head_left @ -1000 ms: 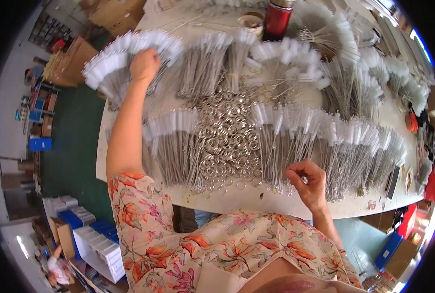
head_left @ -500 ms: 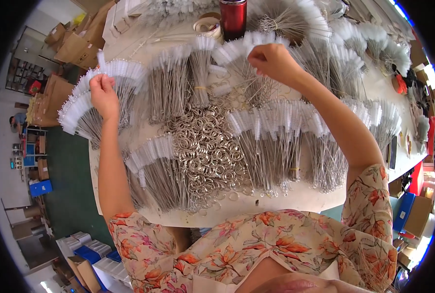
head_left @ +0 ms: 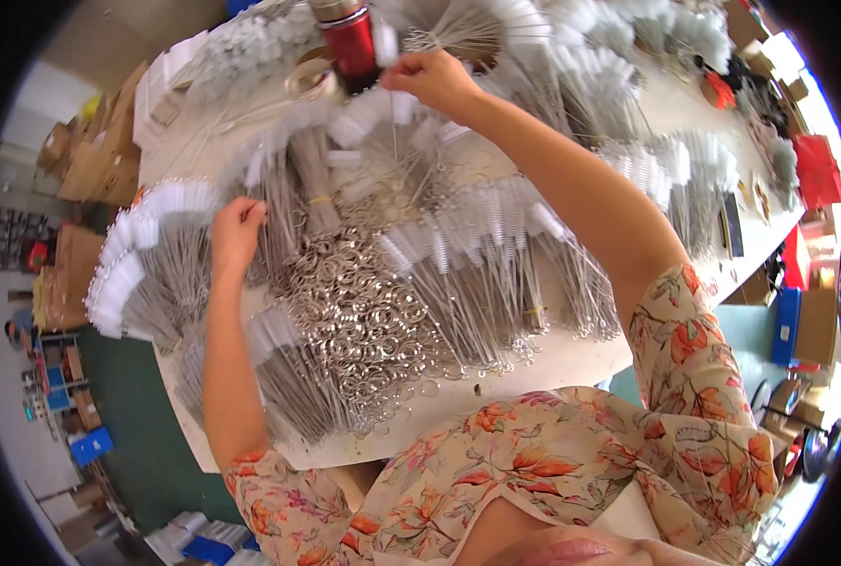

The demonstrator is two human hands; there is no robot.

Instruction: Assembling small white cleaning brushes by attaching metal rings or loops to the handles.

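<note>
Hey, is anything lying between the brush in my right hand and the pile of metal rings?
Yes: in this view, other white-tipped wire brushes lie between the held brush in your right hand and the metal rings.

Green floor (head_left: pixel 137 424) lies beside the pale table (head_left: pixel 581 363).

The tube brush (head_left: pixel 386 43) I pinch in my right hand (head_left: pixel 432 83) has a fuzzy white bristle head above my fingertips and a thin, straight metal stem below them. I hold it nearly upright over the far half of the surface (head_left: pixel 581 363). Just beside my left hand (head_left: pixel 236 236), similar brushes (head_left: pixel 279 222) lie bunched, white heads toward the far edge; I cannot tell whether my fingertips touch them.
</note>
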